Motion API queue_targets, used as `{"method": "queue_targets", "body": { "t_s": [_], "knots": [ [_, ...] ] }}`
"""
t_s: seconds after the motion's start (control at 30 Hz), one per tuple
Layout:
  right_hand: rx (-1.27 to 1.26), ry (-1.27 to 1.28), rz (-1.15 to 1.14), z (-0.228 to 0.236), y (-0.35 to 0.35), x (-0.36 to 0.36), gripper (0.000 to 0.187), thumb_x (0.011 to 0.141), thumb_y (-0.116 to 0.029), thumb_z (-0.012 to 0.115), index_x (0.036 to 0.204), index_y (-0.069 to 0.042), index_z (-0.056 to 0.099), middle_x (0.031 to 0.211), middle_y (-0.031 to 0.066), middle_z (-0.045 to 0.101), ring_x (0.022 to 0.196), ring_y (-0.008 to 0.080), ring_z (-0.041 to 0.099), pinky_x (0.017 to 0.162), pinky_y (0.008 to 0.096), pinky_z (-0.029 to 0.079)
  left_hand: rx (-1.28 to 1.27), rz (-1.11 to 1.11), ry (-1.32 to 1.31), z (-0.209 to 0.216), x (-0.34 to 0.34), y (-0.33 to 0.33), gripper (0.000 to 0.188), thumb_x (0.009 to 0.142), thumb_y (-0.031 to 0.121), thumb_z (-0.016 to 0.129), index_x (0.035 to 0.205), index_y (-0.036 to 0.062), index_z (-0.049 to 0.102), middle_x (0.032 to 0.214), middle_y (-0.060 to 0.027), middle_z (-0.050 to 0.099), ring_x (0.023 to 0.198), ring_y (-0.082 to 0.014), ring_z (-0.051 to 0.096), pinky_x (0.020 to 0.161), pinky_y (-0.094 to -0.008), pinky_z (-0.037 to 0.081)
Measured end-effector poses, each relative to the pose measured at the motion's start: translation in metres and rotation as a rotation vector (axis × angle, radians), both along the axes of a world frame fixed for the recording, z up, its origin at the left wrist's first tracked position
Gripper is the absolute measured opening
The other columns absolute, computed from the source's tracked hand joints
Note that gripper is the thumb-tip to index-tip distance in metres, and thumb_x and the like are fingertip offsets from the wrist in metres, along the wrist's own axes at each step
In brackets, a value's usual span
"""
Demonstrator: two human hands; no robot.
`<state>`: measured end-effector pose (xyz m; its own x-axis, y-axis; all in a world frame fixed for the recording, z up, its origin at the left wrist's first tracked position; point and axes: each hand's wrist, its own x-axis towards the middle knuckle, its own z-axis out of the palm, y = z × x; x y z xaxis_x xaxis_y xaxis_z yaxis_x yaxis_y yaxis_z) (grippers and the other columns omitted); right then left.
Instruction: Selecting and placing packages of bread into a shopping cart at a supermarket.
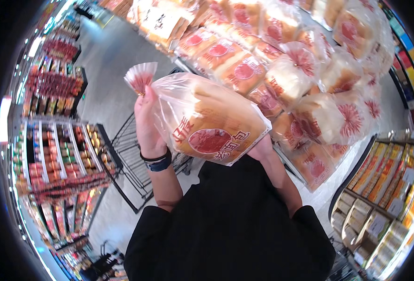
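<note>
Between my two hands is a clear plastic bag of bread (216, 105), tilted in front of my chest, with red printing and a red oval on its face. My left hand (147, 124) is closed near the bag's gathered neck, where a tie cinches it below a fanned-out, red-striped top. Beneath the lower right end of the bag, my right hand (262, 148) grips the bread; most of its fingers are hidden behind the bag. A dark band is around my left wrist.
A display heaped with similar bagged loaves (244, 70) stands ahead and to the right. A wire shopping cart (134, 159) is beside me on the left. Stocked shelves (59, 150) line the left, and a shelf of boxes and jars (380, 187) curves along the right.
</note>
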<state>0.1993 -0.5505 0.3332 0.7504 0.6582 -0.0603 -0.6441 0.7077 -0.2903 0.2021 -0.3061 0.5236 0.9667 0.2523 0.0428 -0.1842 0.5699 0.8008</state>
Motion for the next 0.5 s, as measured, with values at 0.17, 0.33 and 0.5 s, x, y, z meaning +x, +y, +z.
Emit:
{"method": "queue_targets", "body": {
  "t_s": [0.17, 0.33, 0.5],
  "knots": [
    [-0.047, 0.050, 0.155, -0.004, 0.021, -0.010, 0.062, 0.106, -0.053, 0.030, 0.152, -0.011, 0.035, 0.152, 0.0091, 0.044, 0.136, 0.0254, 0.047, 0.112, 0.0464, 0.040, 0.105, 0.147, 0.146, -0.017, -0.027, 0.011, 0.026, 0.105, 0.027, 0.052, 0.116, 0.0043, 0.058, 0.105, -0.0079, 0.069, 0.094, -0.0169, 0.068, 0.083, -0.0331, 0.056],
    [-0.045, 0.156, 0.295, -0.007, 0.054, -0.023, 0.064, 0.106, -0.051, 0.033, 0.152, -0.007, 0.034, 0.153, 0.0128, 0.043, 0.136, 0.0276, 0.047, 0.112, 0.0481, 0.040, 0.174, 0.316, 0.217, -0.040, -0.070, 0.055, 0.031, 0.103, 0.027, 0.056, 0.110, -0.0022, 0.061, 0.101, -0.0096, 0.071, 0.086, -0.0153, 0.070, 0.078, -0.0290, 0.055],
    [-0.161, 0.051, 0.509, -0.009, 0.096, -0.027, 0.060, 0.107, -0.048, 0.032, 0.153, -0.010, 0.033, 0.152, 0.0104, 0.043, 0.137, 0.0276, 0.045, 0.113, 0.0489, 0.039, 0.329, 0.460, 0.297, -0.033, -0.129, 0.098, 0.027, 0.103, 0.023, 0.057, 0.116, -0.0008, 0.058, 0.107, -0.0078, 0.067, 0.093, -0.0145, 0.066, 0.081, -0.0283, 0.053]
  ]
}}
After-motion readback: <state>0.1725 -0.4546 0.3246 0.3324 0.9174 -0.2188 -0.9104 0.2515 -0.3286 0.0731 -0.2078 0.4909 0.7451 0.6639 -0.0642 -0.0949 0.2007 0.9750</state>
